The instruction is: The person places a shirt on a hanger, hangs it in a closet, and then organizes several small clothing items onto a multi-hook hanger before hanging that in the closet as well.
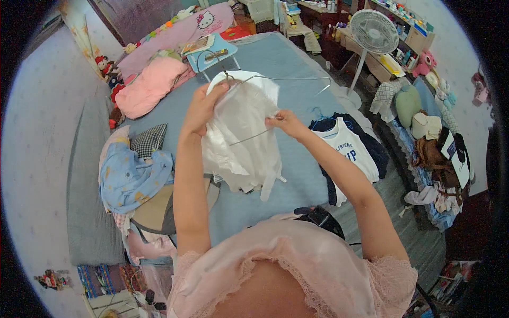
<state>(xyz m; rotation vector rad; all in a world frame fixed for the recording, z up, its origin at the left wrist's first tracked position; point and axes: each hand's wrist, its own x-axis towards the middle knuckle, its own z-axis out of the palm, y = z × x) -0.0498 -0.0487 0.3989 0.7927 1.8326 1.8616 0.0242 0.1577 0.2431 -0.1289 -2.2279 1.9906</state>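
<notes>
A thin white garment [241, 146], its exact kind unclear in its folds, hangs between my hands above the bed. My left hand [202, 108] is closed on its upper left part, close to the hook end of a wire hanger [299, 79]. One bare arm of the hanger sticks out to the right, past the cloth. My right hand [286, 123] pinches the garment's right edge, and a thin rod-like line runs from those fingers across the cloth. Parts of the hanger are hidden by the garment and my left fingers.
The blue-grey bed [297, 164] lies below. A white printed tank top [352, 153] rests on dark clothes with a hanger at right. Left are a blue blanket [132, 175] and a checked cushion [148, 140]. Behind stand a small folding table [217, 53] and a fan [374, 32].
</notes>
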